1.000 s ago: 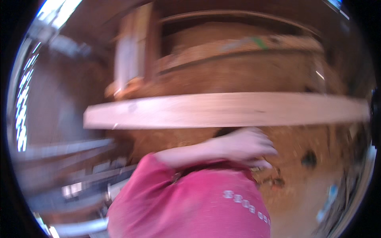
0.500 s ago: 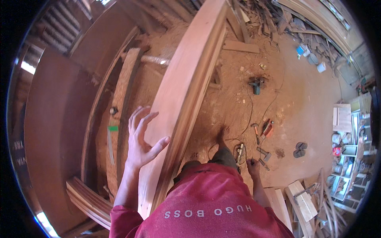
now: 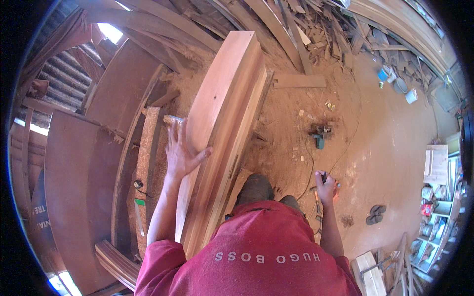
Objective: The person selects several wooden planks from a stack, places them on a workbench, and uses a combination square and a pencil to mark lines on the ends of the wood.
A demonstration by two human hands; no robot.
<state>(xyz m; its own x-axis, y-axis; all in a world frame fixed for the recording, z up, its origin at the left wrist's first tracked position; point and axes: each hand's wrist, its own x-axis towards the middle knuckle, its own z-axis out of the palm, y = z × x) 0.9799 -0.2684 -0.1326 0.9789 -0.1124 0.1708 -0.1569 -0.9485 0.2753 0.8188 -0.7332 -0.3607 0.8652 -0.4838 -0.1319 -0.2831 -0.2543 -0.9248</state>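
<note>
A long stack of reddish planed planks (image 3: 217, 98) slants away from me, left of the middle. On the left edge of the smooth top plank lies my left hand (image 3: 181, 154), its fingers spread and its thumb across the upper face. My right hand (image 3: 325, 191) is off to the right above the floor. Its fingers are closed round a small dark pen-like stick, whose kind I cannot make out. Below that hand, partly covered, are an orange-handled hammer (image 3: 317, 200) and an orange-red tool.
A green power tool (image 3: 319, 140) with a trailing cord sits on the dusty floor. Sandals (image 3: 376, 214) lie to the right. A rough timber (image 3: 145, 163) and brown sheets (image 3: 79, 197) stand left. Offcuts (image 3: 331, 34) are heaped at the far end; shelves (image 3: 439, 222) stand far right.
My left hand has come down from above the planks onto their edge. My right hand has moved forward and up with the dark stick. The view has shifted along the planks.
</note>
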